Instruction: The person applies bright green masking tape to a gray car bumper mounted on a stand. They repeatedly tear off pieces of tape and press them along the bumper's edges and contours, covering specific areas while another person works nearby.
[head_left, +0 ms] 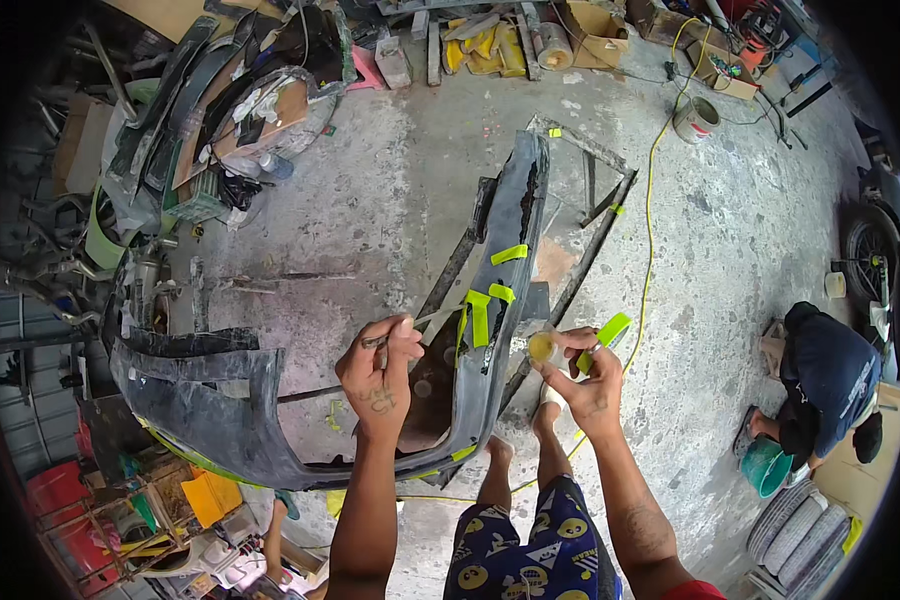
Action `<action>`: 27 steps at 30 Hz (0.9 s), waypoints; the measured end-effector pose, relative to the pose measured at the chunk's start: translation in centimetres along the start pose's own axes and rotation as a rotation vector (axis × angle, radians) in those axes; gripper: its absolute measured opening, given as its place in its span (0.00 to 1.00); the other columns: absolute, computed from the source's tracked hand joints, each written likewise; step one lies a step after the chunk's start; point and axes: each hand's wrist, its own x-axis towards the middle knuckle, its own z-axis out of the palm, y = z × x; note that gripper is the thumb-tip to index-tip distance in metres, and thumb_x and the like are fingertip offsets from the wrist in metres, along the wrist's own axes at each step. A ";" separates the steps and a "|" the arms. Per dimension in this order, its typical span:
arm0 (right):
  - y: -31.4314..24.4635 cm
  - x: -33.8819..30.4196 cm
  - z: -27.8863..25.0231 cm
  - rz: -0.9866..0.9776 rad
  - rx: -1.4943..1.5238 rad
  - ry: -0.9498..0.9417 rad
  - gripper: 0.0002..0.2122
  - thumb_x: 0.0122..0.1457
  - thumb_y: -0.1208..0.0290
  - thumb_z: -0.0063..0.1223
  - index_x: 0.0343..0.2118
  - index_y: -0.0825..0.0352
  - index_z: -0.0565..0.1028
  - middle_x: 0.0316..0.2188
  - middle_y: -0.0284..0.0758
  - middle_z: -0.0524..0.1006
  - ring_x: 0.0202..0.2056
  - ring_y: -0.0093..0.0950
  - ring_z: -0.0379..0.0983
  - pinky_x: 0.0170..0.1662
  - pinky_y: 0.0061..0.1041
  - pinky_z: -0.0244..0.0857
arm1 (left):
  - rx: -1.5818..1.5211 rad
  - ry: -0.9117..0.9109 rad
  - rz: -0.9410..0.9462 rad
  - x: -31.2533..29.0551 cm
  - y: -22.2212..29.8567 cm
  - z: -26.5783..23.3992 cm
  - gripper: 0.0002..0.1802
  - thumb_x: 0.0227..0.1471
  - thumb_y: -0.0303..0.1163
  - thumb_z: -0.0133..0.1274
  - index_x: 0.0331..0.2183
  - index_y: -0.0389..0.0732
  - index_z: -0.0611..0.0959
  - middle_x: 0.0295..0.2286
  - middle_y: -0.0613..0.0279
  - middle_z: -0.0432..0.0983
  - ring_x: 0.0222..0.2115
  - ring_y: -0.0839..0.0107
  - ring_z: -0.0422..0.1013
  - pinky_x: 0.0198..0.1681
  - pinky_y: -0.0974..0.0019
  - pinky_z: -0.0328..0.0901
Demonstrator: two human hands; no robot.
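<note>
My left hand point(378, 378) is closed around a thin stick point(440, 314), perhaps a small brush, pointing right over the bumper. My right hand point(592, 392) pinches a small clear cup point(541, 348) with something yellowish in it. Bright yellow-green tape point(610, 331), seemingly a roll, sits at the fingers of that same hand. Below and between the hands runs a grey, sanded car bumper point(505, 210), curving to the left. Strips of yellow-green tape point(480, 318) stick to it near a torn, black-edged part. The tip of the stick hangs close to these strips.
A dark metal frame stand point(570, 275) is under the bumper. A yellow cable point(652, 210) crosses the concrete floor on the right. Someone in dark clothes point(832, 375) crouches by a green bucket point(767, 467) and stacked tyres point(795, 530). Old parts point(170, 120) are piled at the far left.
</note>
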 end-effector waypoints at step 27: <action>-3.4 -0.8 2.8 -0.076 -0.055 -0.065 0.19 0.46 0.76 0.73 0.43 0.63 0.81 0.36 0.36 0.82 0.36 0.29 0.76 0.40 0.27 0.70 | -0.271 0.000 -0.240 -3.3 3.8 -1.4 0.12 0.64 0.32 0.54 0.37 0.31 0.82 0.22 0.58 0.79 0.20 0.74 0.74 0.27 0.72 0.69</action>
